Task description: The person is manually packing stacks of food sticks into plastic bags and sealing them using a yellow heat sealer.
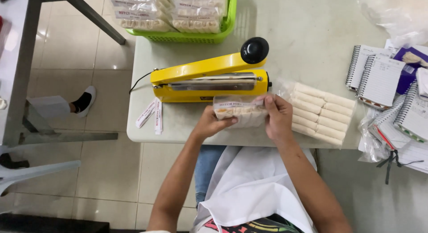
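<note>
The left hand and right hand are both clamping the ends of a clear packet of pale rolls, forearms reaching up from the lap, holding it just above the table edge in front of the yellow heat sealer. The packet is carrying a white label strip along its top. More unsealed rolls are lying just right of it, loose label strips left, and filled packets in the green basket beyond.
</note>
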